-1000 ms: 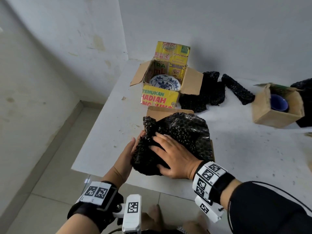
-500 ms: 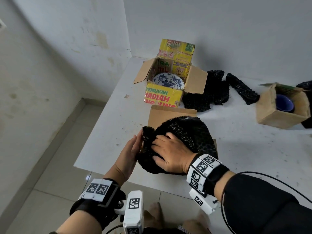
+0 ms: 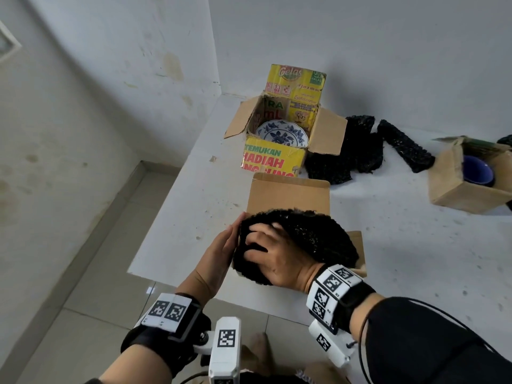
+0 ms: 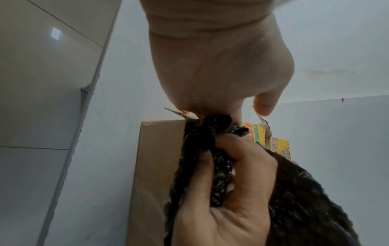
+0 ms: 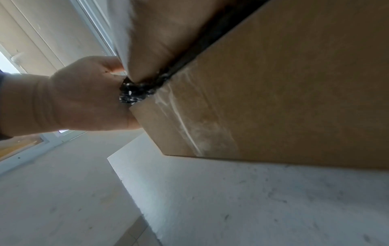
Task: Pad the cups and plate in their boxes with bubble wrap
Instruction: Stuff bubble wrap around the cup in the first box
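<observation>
Right hand (image 3: 273, 254) lies on top of the black bubble wrap (image 3: 310, 239), fingers curled into its near-left end and gripping a fold; the left wrist view shows the fingers (image 4: 238, 159) bunching the wrap. Left hand (image 3: 219, 253) is flat, fingers straight and together, palm pressed against the left side of the same wad, holding nothing. The wrap bulges in a dome out of the top of the plain brown box (image 3: 288, 194), which stands at the near edge of the white table (image 3: 401, 245); its far flap stands up behind the wad. What is under the wrap cannot be seen. Right wrist view: the box's taped side wall (image 5: 273, 99) with a strip of wrap squeezed between the hand and the box edge. Farther back on the table, a yellow printed box (image 3: 273, 162) with flaps open holds a blue-and-white plate (image 3: 281, 134), uncovered. Just right of it lie loose pieces of black bubble wrap (image 3: 354, 153). At the far right, well apart, a small brown box (image 3: 460, 189) lies with a blue cup (image 3: 478, 170) inside, no padding over it.
</observation>
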Available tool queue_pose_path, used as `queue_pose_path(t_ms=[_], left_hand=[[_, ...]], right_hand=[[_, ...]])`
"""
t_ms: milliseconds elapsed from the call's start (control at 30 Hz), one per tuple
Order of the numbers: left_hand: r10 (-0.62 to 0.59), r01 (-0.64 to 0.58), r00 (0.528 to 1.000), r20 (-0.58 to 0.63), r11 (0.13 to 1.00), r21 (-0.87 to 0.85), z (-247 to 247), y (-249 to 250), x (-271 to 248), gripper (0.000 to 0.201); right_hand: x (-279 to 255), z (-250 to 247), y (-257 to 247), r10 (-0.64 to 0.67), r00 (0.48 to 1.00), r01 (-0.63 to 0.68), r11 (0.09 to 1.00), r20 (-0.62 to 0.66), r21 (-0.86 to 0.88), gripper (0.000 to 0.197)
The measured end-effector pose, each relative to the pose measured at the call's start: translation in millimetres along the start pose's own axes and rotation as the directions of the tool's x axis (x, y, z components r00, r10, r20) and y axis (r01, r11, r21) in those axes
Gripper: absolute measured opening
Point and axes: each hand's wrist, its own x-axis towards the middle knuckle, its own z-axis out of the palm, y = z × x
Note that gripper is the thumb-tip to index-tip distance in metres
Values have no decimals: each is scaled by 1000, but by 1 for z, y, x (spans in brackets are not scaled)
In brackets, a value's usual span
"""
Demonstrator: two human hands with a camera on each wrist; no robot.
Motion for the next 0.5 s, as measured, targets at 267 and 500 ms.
queue_pose_path(t_ms=[267, 500], left_hand=[[-26, 28, 999, 29, 998, -65, 2, 2, -3, 45], [-89, 92, 995, 37, 992, -89, 6, 7, -4, 43]], right_hand=[[4, -12, -5, 149, 907, -118, 988, 395, -102, 46], [12, -24, -3, 153, 828, -137, 988, 539, -70, 52]])
